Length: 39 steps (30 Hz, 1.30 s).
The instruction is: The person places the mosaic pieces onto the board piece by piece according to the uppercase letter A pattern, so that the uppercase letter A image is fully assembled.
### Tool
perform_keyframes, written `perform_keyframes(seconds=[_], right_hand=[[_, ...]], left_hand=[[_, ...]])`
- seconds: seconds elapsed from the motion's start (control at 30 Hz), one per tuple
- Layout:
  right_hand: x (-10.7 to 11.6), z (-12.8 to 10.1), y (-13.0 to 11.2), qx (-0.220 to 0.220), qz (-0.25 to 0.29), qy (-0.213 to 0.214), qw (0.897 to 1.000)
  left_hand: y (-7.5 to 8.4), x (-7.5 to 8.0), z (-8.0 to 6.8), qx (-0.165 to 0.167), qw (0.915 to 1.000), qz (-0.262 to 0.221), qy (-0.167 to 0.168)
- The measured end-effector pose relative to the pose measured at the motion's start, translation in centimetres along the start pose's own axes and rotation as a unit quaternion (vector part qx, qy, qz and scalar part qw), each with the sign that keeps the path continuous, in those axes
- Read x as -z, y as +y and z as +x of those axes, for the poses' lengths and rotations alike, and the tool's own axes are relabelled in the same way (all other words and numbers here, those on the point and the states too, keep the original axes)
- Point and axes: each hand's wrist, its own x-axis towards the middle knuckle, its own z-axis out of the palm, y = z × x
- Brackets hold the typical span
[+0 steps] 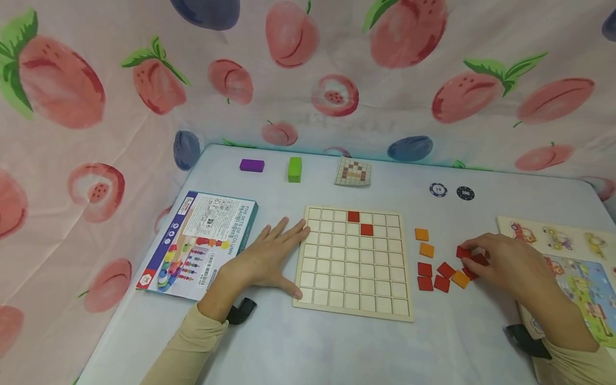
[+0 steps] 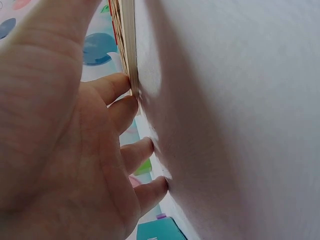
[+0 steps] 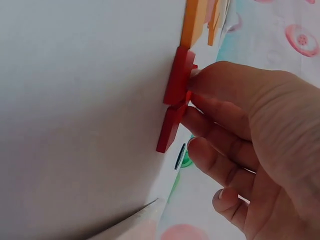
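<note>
A wooden grid board (image 1: 353, 262) lies flat, with one red tile (image 1: 353, 216) in its top row and another red tile (image 1: 367, 230) in the row below. My left hand (image 1: 269, 259) spreads its fingers at the board's left side, thumb and index tip on the edge. In the left wrist view its fingertips (image 2: 131, 102) meet the board's side and the table. To the right of the board, my right hand (image 1: 510, 264) pinches a red tile (image 1: 462, 252) between thumb and fingers. Another red tile (image 1: 476, 262) shows partly under that hand.
Loose red tiles (image 1: 441, 284) and orange tiles (image 1: 422, 235) lie between board and right hand. A puzzle board (image 1: 524, 246) is at far right, a boxed toy (image 1: 202, 240) at left. Behind are a purple block (image 1: 252, 165), green block (image 1: 295, 170), pattern card (image 1: 353, 172) and two chips (image 1: 465, 193).
</note>
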Motion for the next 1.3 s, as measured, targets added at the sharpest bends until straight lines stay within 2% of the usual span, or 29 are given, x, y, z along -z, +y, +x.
perform_keyframes(seconds=[0.2, 0.5, 0.7, 1.03, 1.3], right_hand=[[-0.1, 0.1, -0.2, 0.011, 0.000, 0.004, 1.000], [-0.2, 1.1, -2.3, 0.028, 0.018, 0.059, 0.998], [-0.2, 2.1, -4.7, 0.040, 0.038, 0.043, 0.998], [-0.7, 4.0, -9.4, 0.117, 0.059, 0.042, 0.990], [-1.3, 5.0, -11.4, 0.163, 0.062, 0.044, 0.984]], left_hand=[[-0.1, 0.0, 0.0, 0.000, 1.0000, 0.000, -0.001], [-0.1, 0.0, 0.0, -0.005, 1.0000, -0.003, 0.002], [-0.2, -0.1, 0.1, -0.007, 1.0000, -0.002, 0.005], [-0.3, -0.1, 0.0, -0.004, 1.0000, -0.003, 0.004], [-0.2, -0.2, 0.2, -0.003, 1.0000, -0.004, 0.001]])
